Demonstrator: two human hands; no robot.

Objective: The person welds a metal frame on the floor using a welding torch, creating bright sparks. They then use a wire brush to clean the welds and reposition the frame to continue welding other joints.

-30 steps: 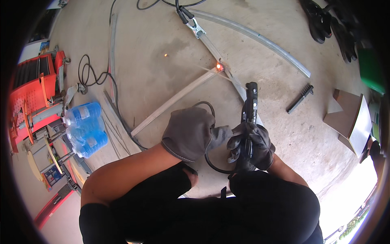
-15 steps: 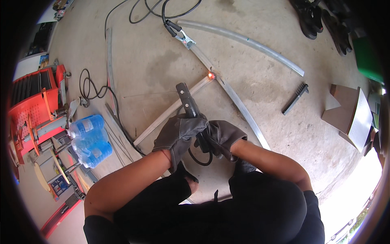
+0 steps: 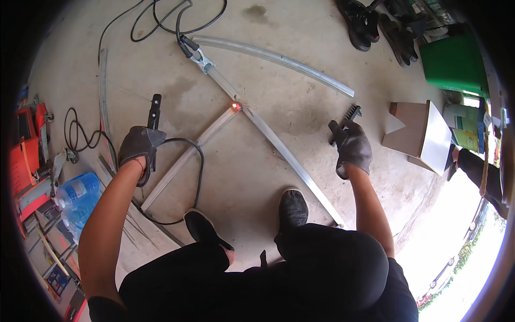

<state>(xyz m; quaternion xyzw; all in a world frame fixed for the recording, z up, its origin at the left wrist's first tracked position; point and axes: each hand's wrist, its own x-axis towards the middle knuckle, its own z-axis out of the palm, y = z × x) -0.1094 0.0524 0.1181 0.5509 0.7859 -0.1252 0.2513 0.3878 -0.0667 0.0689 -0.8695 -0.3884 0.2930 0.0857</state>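
Note:
My gloved left hand (image 3: 140,146) is closed round the black welding electrode holder (image 3: 155,114), raised left of the metal frame. A thin rod sticks out leftward from its head, faint against the floor. My gloved right hand (image 3: 354,146) lies over a wire brush (image 3: 352,112), its fingers curled at the handle. The bristles show beyond the glove; most of the handle is hidden. Between the hands, a long square metal tube (image 3: 289,153) meets a shorter tube (image 3: 188,160) at a joint glowing orange-red (image 3: 236,107). A ground clamp (image 3: 201,61) grips the long tube's far end.
Another metal tube (image 3: 279,58) lies at the far side. Black cable (image 3: 200,177) loops across the floor. Water bottles (image 3: 80,194) and red equipment (image 3: 24,161) stand left. At right are a cardboard box (image 3: 410,129), a green bin (image 3: 453,56) and dark shoes (image 3: 360,24).
My hands have parted: the left carried the electrode holder leftward, and the right let go of it and reached right to the wire brush. The view has shifted right; the joint's glow is dimmer.

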